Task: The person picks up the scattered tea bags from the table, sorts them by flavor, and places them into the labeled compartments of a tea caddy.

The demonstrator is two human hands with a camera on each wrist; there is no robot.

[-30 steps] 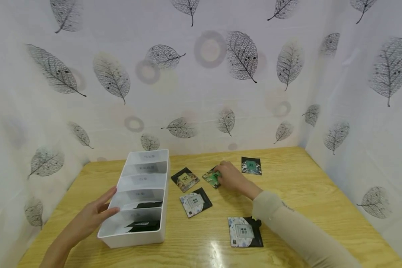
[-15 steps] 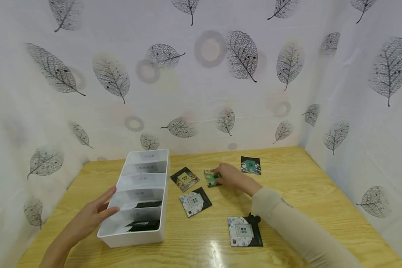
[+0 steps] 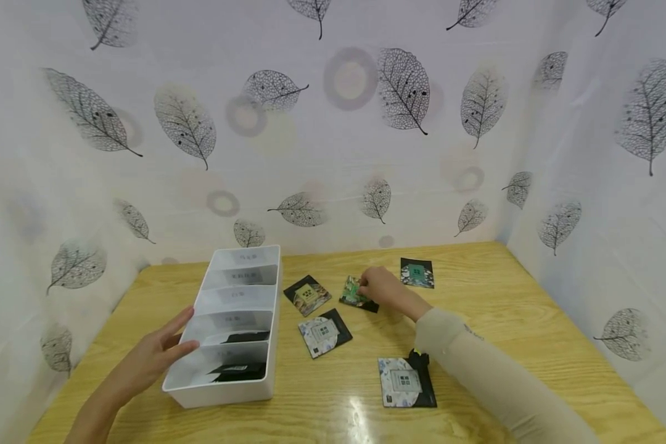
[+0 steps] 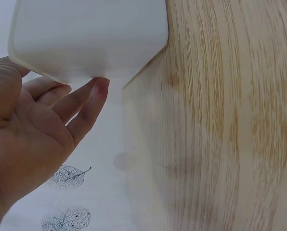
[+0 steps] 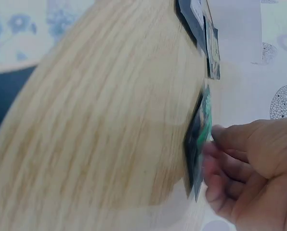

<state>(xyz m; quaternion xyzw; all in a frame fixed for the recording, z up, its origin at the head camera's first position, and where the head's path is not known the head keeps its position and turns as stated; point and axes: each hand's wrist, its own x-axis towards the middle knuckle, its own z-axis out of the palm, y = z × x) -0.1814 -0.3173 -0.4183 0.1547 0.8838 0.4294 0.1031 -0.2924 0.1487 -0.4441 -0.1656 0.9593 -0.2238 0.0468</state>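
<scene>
In the head view my right hand [image 3: 385, 288] has its thumb and fingertips on a flat tea sachet [image 3: 353, 295] with a green label. The right wrist view shows the thumb and curled fingers at the edge of this tea sachet [image 5: 201, 134], which stands tilted in that view. On the left, my left hand [image 3: 152, 357] rests at the side of a long white divided box [image 3: 271, 345], thumb over its rim. Fairly straight fingertips [image 4: 99, 89] touch the outside of the box [image 4: 90, 33] in the left wrist view.
Black sachets [image 3: 238, 372] stand in the two nearest compartments. Around the right hand lie a yellow-labelled sachet [image 3: 308, 295], a white one [image 3: 325, 333], a green-and-black one [image 3: 417, 272] and another white one [image 3: 404, 382]. A leaf-printed curtain [image 3: 333, 142] closes off the wooden table's back.
The green-labelled sachet has turned under my right hand, its black end now showing at the near right. My left hand and the box stay put.
</scene>
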